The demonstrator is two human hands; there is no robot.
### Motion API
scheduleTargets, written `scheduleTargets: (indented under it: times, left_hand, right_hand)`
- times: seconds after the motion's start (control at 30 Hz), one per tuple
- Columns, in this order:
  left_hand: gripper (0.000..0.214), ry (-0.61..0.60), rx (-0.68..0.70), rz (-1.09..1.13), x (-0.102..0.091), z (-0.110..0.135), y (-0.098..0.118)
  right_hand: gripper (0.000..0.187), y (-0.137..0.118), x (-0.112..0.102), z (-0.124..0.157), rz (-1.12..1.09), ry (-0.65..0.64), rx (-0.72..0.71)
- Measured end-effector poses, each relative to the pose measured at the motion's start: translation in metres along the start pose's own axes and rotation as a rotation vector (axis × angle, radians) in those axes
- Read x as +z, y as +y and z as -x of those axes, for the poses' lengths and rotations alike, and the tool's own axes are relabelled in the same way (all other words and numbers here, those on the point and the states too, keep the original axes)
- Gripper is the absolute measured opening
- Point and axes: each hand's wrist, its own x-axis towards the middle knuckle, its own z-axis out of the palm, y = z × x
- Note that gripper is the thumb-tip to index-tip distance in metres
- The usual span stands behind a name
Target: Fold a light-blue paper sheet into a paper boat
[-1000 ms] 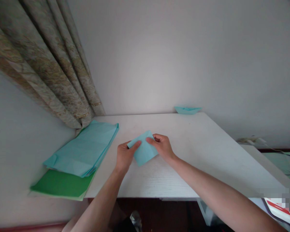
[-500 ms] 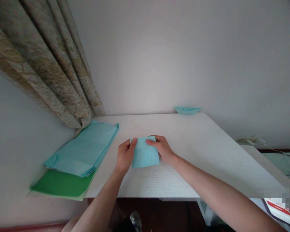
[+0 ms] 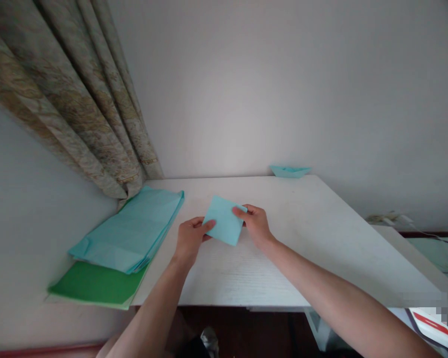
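Observation:
A folded square of light blue paper is held above the middle of the white table, tilted like a diamond. My left hand pinches its lower left side, with the thumb lying on top. My right hand grips its right corner between thumb and fingers. Part of the paper's edge is hidden behind my fingers. Past my hands, at the far edge of the table, sits a small light blue paper boat.
A stack of light blue paper sheets lies on a green sheet at the table's left edge. A patterned curtain hangs at the left. The wall rises behind. A red-and-white item shows at the lower right.
The folded paper has turned from an upright square into a tilted diamond and risen slightly. My right hand has shifted to its right corner, and my left hand has moved lower on it.

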Motion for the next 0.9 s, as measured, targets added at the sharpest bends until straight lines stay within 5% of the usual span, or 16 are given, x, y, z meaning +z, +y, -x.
scheduleTargets:
  times: [0.1, 0.2, 0.4, 0.6, 0.9]
  left_hand:
    - [0.026, 0.185, 0.108, 0.207, -0.0023, -0.0048, 0.0074]
    - [0.020, 0.214, 0.124, 0.337, -0.0029, -0.0062, 0.0105]
    - [0.025, 0.300, 0.232, 0.260, -0.0039, -0.0060, 0.0089]
    - [0.030, 0.080, 0.076, 0.171, 0.0003, -0.0005, 0.0099]
    - [0.031, -0.089, 0.015, 0.118, 0.0006, 0.0031, 0.0054]
  right_hand:
    - [0.031, -0.0026, 0.0026, 0.0022, -0.031, -0.098, 0.053]
    - [0.029, -0.0052, 0.0032, 0.0042, -0.056, -0.104, 0.035]
    - [0.030, -0.0022, -0.0026, 0.0015, 0.014, -0.376, 0.187]
    - [0.033, 0.0004, -0.0012, 0.0003, 0.071, -0.309, 0.081]
    - [0.030, -0.0044, -0.0039, -0.0029, 0.030, -0.171, -0.022]
